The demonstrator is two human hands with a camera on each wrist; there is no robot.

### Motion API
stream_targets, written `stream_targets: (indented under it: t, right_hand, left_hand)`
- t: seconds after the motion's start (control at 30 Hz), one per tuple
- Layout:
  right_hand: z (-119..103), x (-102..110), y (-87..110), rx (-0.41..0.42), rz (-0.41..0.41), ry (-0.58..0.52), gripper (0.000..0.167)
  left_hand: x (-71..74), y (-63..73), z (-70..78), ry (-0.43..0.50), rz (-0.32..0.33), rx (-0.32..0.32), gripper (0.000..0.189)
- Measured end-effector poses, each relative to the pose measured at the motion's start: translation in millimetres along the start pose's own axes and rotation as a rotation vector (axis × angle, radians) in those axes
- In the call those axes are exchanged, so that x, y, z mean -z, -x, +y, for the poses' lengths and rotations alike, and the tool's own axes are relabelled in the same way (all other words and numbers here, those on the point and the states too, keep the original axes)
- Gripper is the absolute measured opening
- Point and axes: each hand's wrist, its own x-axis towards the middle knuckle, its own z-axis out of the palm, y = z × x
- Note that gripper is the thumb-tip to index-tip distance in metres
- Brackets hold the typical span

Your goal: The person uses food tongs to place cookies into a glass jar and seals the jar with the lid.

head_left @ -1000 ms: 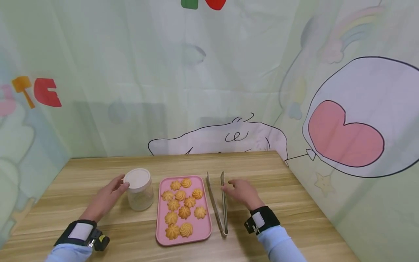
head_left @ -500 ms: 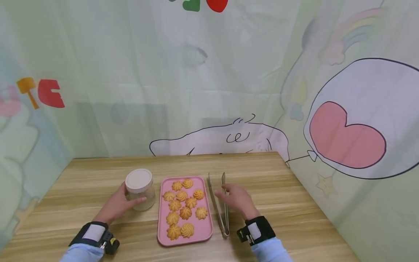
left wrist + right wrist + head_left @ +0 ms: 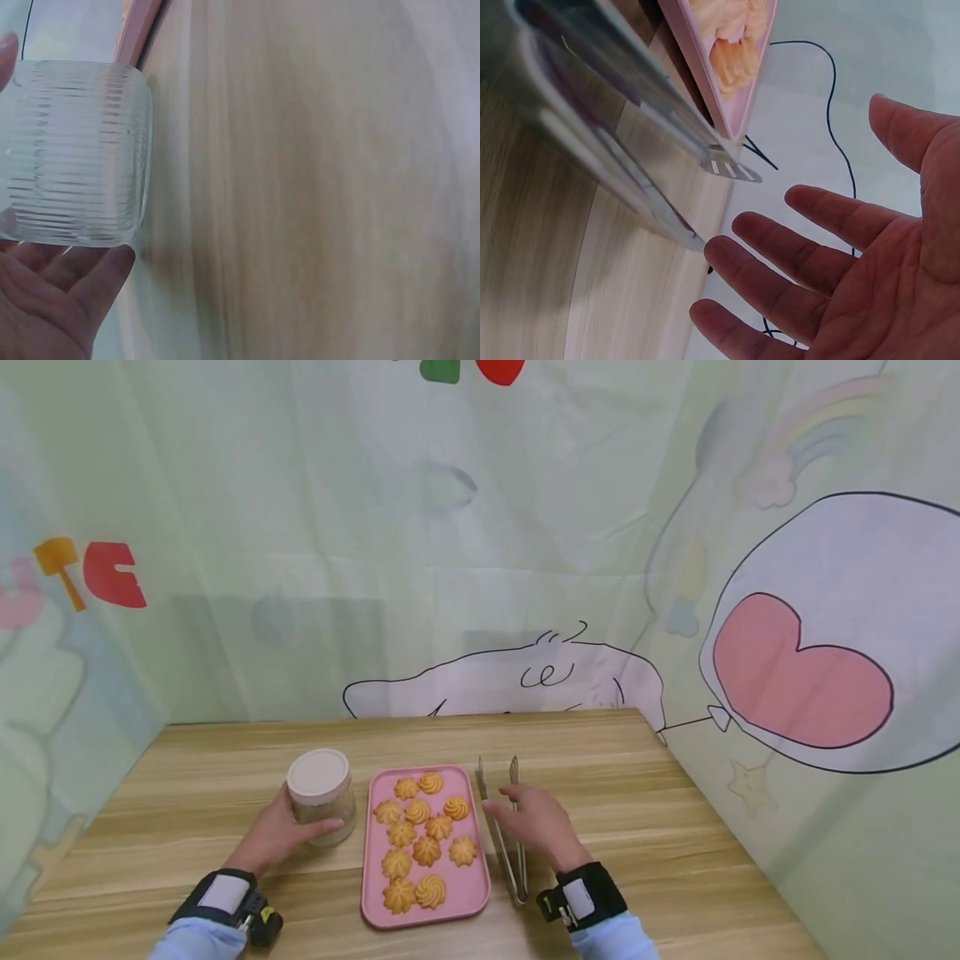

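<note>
My left hand (image 3: 279, 833) is around a ribbed clear jar (image 3: 330, 817) with a white lid (image 3: 318, 773), which stands upright on the table. The thumb lies across the jar's near side and the fingers go round the other side; the left wrist view shows the clear wall (image 3: 82, 157) between them. My right hand (image 3: 542, 827) hovers over metal tongs (image 3: 501, 842), fingers spread, holding nothing. The tongs' arms stand apart, and slotted tips (image 3: 731, 171) show in the right wrist view. Between jar and tongs lies a pink tray (image 3: 375, 906) with several piped cookies (image 3: 426, 850).
The wood-grain table (image 3: 600, 752) has its far edge against a pale printed curtain (image 3: 300, 527). A balloon with a pink heart is printed on the curtain's right side (image 3: 810, 668).
My left hand has moved right and closed around the jar, its thumb now across the front. My right hand has shifted slightly left over the tongs. Jar, tray and tongs stay in place.
</note>
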Motion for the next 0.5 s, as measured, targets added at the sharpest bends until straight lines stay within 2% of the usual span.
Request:
stream_targets:
  t: [0.23,0.5]
  right_hand:
    - [-3.8,-5.0,2.2,0.014,-0.002,0.001,0.056]
    - [-10.6,-7.4,5.6,0.036,0.019,-0.009,0.055]
  left_hand:
    - [-3.5,0.3,1.7,0.009,0.018,-0.008,0.118]
    - [-7.8,1.3,3.8,-0.021,0.072,-0.011,0.116]
